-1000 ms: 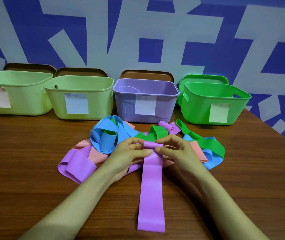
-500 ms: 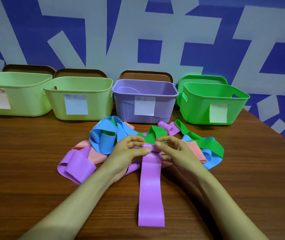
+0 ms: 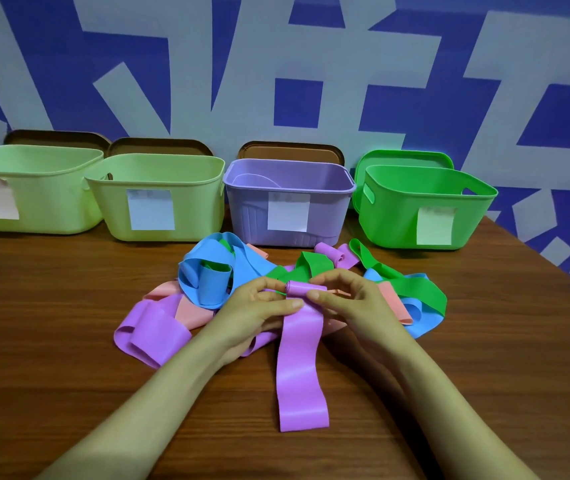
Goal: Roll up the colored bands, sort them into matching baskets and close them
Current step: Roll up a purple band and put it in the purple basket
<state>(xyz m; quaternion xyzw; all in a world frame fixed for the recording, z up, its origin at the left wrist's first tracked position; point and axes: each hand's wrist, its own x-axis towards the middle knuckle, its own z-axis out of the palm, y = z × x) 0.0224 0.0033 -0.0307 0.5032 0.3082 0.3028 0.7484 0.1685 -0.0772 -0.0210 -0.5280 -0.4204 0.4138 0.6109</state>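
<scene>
Four open baskets stand in a row at the back of the wooden table (image 3: 51, 341): a pale green basket (image 3: 51, 209) far left, a second pale green basket (image 3: 193, 216) close against it, a purple basket (image 3: 249, 216) in the middle, and a bright green basket (image 3: 398, 220) at the right; each has a paper label on its front.

In front of them lies a tangle of bands: a folded purple loop (image 3: 152, 330) at the left edge, a pink band (image 3: 190, 311) beside it, a blue band (image 3: 207, 275) curled above that, and a green band (image 3: 415, 285) winding off to the right.

In the middle of the heap is the long purple band (image 3: 299, 368); its far end is wound into a small tight roll, and its flat, glossy tail runs straight back over the table towards the person. The left hand (image 3: 256, 313) pinches the roll's left end, thumb on the near side and fingers curled over the top; the right hand (image 3: 356, 306) pinches the right end the same way.

Half a second ago the fingers covered the roll; now it shows plainly between the fingertips; the tail's near end has drawn further up the table, so less of the band lies flat.
</scene>
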